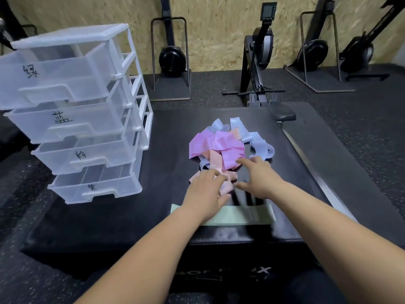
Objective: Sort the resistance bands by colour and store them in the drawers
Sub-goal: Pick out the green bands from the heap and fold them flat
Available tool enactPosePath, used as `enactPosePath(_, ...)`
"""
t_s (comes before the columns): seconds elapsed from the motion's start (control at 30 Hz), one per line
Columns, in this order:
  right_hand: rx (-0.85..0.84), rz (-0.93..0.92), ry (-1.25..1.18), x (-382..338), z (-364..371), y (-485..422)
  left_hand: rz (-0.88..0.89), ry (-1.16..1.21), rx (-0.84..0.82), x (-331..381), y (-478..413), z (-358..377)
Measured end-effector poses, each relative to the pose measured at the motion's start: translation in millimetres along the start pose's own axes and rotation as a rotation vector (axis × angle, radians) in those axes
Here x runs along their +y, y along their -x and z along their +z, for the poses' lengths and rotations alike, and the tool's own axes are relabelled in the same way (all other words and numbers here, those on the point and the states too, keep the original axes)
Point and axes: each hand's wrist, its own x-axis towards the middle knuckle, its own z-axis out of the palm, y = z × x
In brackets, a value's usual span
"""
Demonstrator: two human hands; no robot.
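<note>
Translucent glossy plastic drawers [72,119] stand on a matt black padded box [219,235], soft matt fabric bands [217,145] piled there, rough chipboard wall [219,29] behind.

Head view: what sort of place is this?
Probably a gym. Rowing machines stand against the chipboard wall, the floor is speckled rubber, and resistance bands lie piled on a padded black box.

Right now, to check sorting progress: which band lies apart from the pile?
The pale green band, flat nearest you; the others lie tangled in the pile.
</note>
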Motion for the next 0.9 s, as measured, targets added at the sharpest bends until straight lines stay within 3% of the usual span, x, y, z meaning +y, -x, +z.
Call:
enactPosePath(0.23,-0.087,-0.129,0.240,-53.8,-4.5,-95.4,-0.210,-0.003,0.020,-52.9,-22.7,-6.4)
enactPosePath(0.47,-0.175,-0.064,0.320,-57.6,27.6,-168.7,-0.460,0.127,-0.273,-83.0,-43.7,-8.0)
enactPosePath(0.63,0.153,-0.147,0.148,-48.7,-35.2,-186.4,-0.538,0.156,-0.391,-76.2,-57.7,-7.9)
enactPosePath(0.73,0.380,-0.148,0.096,-38.7,-99.1,-193.3,-0.540,0.114,-0.376,-73.7,-54.7,-4.2)
enactPosePath(0.9,0.468,-0.188,0.085,-28.6,-155.3,-179.8,-0.509,0.068,-0.338,-68.1,-46.3,0.7)
